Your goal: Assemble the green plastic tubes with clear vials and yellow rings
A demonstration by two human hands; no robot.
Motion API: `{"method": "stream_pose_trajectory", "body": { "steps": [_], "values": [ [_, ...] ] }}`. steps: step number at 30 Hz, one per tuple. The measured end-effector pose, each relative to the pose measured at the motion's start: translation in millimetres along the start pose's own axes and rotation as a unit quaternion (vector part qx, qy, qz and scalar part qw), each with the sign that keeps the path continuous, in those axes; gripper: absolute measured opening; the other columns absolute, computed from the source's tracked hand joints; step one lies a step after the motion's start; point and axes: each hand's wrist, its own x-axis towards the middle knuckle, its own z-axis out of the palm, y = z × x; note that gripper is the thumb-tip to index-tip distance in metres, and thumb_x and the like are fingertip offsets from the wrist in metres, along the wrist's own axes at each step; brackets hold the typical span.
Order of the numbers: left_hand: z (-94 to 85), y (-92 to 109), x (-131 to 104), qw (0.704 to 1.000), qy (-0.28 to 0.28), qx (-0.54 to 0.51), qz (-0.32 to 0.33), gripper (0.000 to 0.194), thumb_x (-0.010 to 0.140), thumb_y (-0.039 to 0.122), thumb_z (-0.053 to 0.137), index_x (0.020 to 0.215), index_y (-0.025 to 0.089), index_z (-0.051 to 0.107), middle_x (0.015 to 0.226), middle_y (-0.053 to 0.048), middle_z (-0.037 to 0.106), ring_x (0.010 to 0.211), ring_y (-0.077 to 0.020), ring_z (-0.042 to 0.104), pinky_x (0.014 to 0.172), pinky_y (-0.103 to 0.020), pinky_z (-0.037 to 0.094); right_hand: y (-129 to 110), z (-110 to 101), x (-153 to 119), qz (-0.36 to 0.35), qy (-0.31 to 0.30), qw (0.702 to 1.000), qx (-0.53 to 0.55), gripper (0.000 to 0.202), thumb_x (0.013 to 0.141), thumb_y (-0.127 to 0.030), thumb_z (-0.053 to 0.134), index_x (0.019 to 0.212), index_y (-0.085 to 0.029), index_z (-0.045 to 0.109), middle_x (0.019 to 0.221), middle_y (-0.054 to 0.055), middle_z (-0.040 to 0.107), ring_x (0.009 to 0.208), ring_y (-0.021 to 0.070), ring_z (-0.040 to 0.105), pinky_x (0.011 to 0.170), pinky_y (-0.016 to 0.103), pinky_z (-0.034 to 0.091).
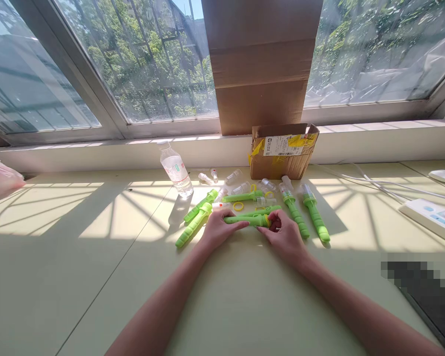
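My left hand (218,228) is closed around a green ribbed plastic handle (246,219), held level above the table. At its right end sits a yellow ring (268,220), pinched by the fingers of my right hand (287,237). Just behind lies another green handle (276,209), partly covered. To the left, two green handles (193,227) rest side by side. On the right are two green handles with clear caps, one nearer (295,217) and one farther right (318,221). A loose yellow ring (238,210) and several clear caps (241,188) lie behind my hands.
A water bottle (177,170) stands at the back left, beside small white-and-red pieces (205,178). An open cardboard box (278,165) is against the window ledge. At the right are a power strip (430,217) with cables and a pixelated dark object (422,291); a pink bag (2,180) is far left.
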Motion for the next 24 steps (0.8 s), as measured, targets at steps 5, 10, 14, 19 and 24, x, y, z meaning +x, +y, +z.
{"method": "stream_pose_trajectory", "body": {
  "steps": [5,10,14,19,24],
  "values": [
    [0.9,-3,-1,0.998,0.006,-0.017,0.065,0.037,0.058,0.045,0.076,0.078,0.019,0.058,0.081,0.001,0.059,0.072,-0.0134,0.054,0.062,-0.024,0.042,5,1,2,0.057,-0.003,0.997,0.044,0.031,0.066,-0.039,0.07,0.079,-0.022,0.048,0.061,-0.004,0.052,0.053,0.0129,0.049,0.049,0.026,0.039],
    [2.3,-5,-1,0.997,0.027,-0.012,0.068,0.032,0.059,0.041,0.075,0.075,0.019,0.059,0.074,0.002,0.06,0.069,-0.0135,0.054,0.063,-0.026,0.042,10,0,5,0.064,-0.012,0.997,0.049,0.033,0.066,-0.042,0.07,0.077,-0.022,0.047,0.06,-0.004,0.051,0.051,0.0128,0.049,0.046,0.025,0.039],
    [1.5,-4,-1,0.998,0.028,-0.033,0.053,0.034,0.058,0.044,0.076,0.073,0.018,0.061,0.071,0.001,0.06,0.068,-0.0139,0.055,0.062,-0.026,0.043,12,-1,6,0.049,-0.031,0.997,0.044,0.033,0.067,-0.041,0.07,0.08,-0.022,0.046,0.059,-0.004,0.051,0.052,0.0128,0.049,0.046,0.024,0.038],
    [0.9,0,-2,0.998,0.034,-0.045,0.03,0.039,0.056,0.05,0.076,0.071,0.017,0.061,0.068,0.001,0.058,0.065,-0.0134,0.053,0.059,-0.025,0.041,13,0,6,0.042,-0.038,0.997,0.048,0.035,0.066,-0.041,0.07,0.084,-0.022,0.047,0.058,-0.005,0.051,0.052,0.0129,0.048,0.045,0.024,0.037],
    [0.0,3,-3,0.998,0.037,-0.05,0.01,0.038,0.055,0.049,0.076,0.069,0.016,0.061,0.067,0.001,0.057,0.065,-0.0131,0.052,0.059,-0.024,0.041,12,-1,4,0.037,-0.036,0.997,0.051,0.032,0.068,-0.041,0.068,0.082,-0.022,0.046,0.06,-0.004,0.051,0.053,0.0127,0.048,0.047,0.025,0.038]
  ]
}}
